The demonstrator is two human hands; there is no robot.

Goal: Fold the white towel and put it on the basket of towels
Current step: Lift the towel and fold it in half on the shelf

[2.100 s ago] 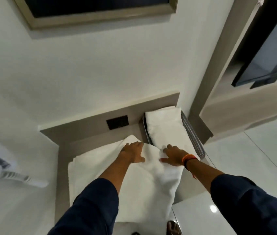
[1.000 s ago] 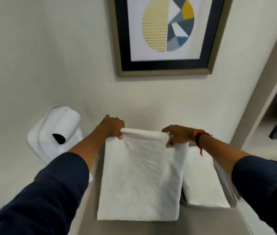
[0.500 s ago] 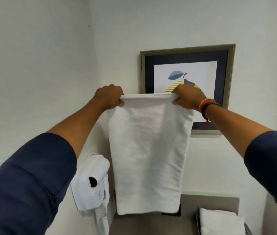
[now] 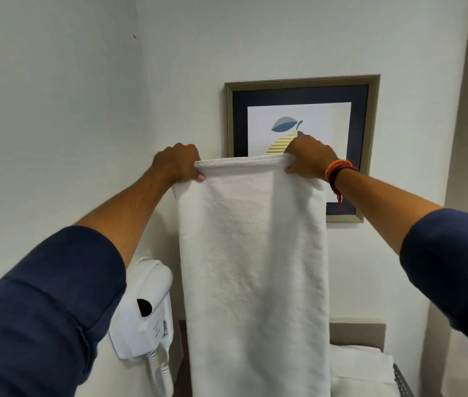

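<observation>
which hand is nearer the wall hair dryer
Left. The left hand grips the towel corner above the hair dryer; the right hand holds the far corner, across the towel.

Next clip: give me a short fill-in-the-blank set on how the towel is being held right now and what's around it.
1. The left hand and right hand hold the white towel by its ____ edge.
2. The towel hangs ____ from the hands.
3. The wall-mounted hair dryer is to the towel's ____.
4. The framed picture is partly hidden by the ____ hand.

Missing words: top; down; left; right
</observation>
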